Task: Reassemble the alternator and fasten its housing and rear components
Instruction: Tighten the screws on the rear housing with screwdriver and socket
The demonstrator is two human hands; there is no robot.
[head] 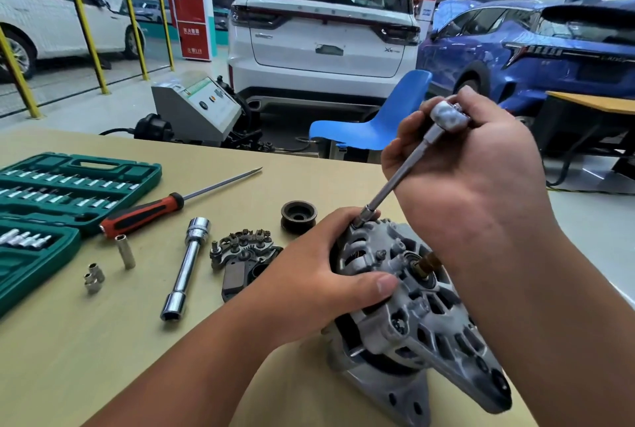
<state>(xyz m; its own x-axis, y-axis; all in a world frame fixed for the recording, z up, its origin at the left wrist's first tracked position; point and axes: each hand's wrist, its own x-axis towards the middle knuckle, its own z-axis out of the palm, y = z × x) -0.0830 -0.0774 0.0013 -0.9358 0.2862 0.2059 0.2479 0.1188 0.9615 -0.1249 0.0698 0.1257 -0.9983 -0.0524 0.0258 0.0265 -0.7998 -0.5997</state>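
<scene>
The grey alternator stands on the wooden table at lower right, rear face up, its shaft end showing. My left hand grips the housing's left side, thumb across the top. My right hand holds the head of a ratchet with a long extension. The socket at its tip sits on a housing bolt at the alternator's upper left edge. The rectifier plate, a dark rear cover and the pulley lie on the table left of the alternator.
An open green socket case fills the left. Beside it lie a red-handled screwdriver, a chrome tubular wrench and loose small sockets. A blue chair, a grey machine and parked cars stand beyond the table.
</scene>
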